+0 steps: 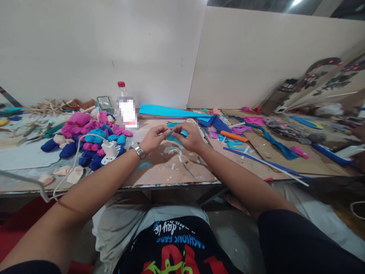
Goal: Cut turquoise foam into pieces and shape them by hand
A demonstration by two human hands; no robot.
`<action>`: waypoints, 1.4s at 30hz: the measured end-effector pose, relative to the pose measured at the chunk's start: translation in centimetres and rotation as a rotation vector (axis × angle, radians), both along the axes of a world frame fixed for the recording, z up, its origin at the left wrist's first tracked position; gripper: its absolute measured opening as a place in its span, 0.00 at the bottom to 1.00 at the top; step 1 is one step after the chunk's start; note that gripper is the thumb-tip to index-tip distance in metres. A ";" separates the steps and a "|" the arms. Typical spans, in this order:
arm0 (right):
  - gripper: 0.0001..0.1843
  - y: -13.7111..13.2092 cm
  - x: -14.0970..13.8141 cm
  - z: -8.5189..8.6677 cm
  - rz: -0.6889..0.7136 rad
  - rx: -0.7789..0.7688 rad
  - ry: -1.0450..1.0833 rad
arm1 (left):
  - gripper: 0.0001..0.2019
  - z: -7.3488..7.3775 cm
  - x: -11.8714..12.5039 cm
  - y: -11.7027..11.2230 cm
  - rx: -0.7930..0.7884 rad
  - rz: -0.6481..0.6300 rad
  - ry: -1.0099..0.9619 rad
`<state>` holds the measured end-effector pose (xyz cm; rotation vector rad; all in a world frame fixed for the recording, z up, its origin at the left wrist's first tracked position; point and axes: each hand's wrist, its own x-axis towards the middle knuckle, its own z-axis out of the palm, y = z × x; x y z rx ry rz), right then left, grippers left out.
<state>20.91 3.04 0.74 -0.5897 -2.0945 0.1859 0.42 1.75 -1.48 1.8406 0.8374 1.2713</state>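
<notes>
Both of my hands meet over the middle of the table, fingertips almost touching. A thin turquoise piece of sheet material (174,137) shows between and behind the fingers; I cannot tell whether it is fabric or paper. My left hand (155,139), with a metal watch (138,150) on its wrist, pinches the piece's edge. My right hand (190,137) is curled with thumb and finger pinching the same piece from the other side. Part of the piece is hidden by the fingers. Below them, white scraps and smears (172,152) mark the table top.
Left lies a pile of pink, blue and turquoise puffy pieces (92,133) with a white corded device (111,150). A red-capped bottle (121,91) stands behind, beside turquoise sheets (168,111). Right are an orange-handled cutter (234,136), strips (268,163) and cardboard (296,160).
</notes>
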 end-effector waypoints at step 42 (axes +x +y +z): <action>0.18 -0.1 0.0 0.1 -0.047 -0.025 0.037 | 0.20 -0.3 -0.1 -0.2 0.195 0.121 0.091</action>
